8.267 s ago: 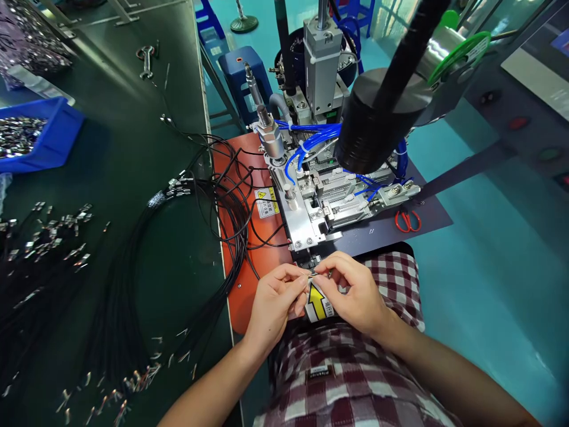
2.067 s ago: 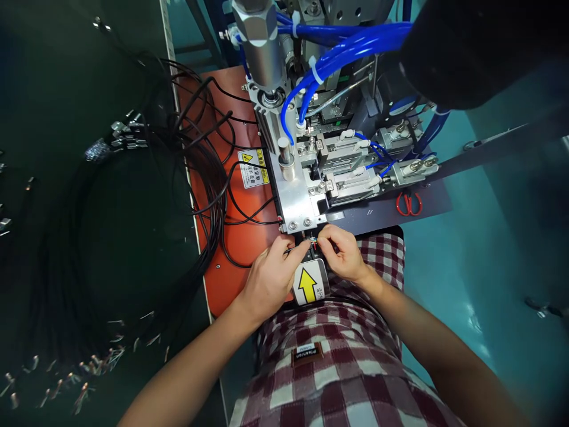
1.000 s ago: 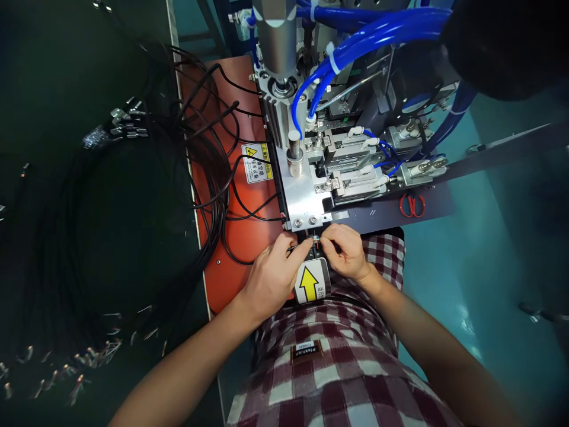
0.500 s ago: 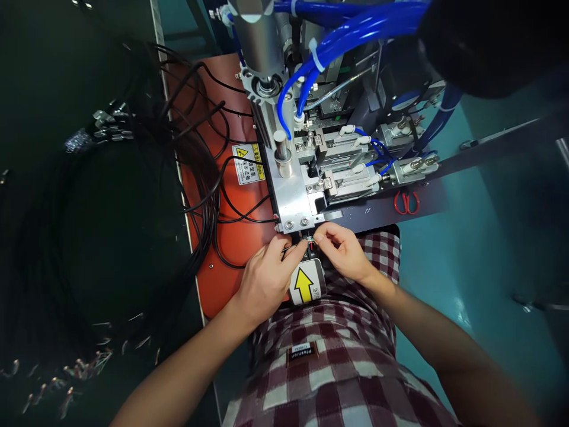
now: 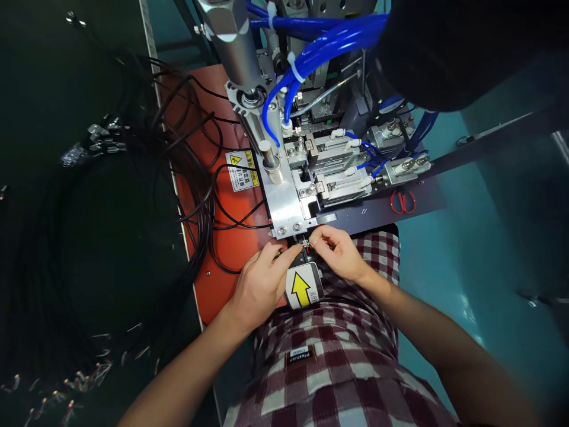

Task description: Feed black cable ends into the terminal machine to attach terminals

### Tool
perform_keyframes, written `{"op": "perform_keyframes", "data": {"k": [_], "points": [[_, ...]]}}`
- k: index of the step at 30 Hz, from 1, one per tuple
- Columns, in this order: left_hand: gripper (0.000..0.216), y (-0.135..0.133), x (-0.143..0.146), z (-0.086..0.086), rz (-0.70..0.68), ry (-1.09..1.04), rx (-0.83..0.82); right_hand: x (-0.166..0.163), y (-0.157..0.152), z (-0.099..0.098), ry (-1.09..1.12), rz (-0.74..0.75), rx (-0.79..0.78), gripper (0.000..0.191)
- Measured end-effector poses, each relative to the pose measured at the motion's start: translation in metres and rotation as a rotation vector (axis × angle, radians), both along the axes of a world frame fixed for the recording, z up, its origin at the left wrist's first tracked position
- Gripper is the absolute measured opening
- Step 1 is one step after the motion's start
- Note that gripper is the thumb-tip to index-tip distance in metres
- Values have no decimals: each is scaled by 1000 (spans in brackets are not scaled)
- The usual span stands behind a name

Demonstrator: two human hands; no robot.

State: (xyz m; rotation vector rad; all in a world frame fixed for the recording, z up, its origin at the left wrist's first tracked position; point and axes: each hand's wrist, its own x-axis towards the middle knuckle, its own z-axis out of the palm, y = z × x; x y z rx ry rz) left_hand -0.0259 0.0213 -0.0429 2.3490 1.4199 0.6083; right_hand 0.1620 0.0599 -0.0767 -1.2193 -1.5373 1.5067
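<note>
The wire end (image 5: 306, 244), a fleck of red showing, is right between the fingertips — left hand (image 5: 261, 283) and right hand (image 5: 338, 254) both pinching at it! Over these last seconds it's gone from above the arrow label (image 5: 301, 288), just this side of the grip, to near the metal plate (image 5: 287, 204) beyond, so this looks like delicate close-in work at the machine. Out left of the grip loop black cables (image 5: 203, 228) — and off right, red scissors (image 5: 403, 202).
</note>
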Motion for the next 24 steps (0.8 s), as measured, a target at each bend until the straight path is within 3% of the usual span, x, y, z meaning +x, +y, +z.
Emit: {"op": "perform_keyframes", "data": {"k": [13,21,24], "points": [[30,1,1,0,-8,103,84,2,-2,0,-85,-8,110,23],[28,-1,7,12,46,273,200,-3,0,-4,118,-35,-95,25],[32,-6,11,13,18,300,125,-6,-1,-4,191,-54,-146,28]]}}
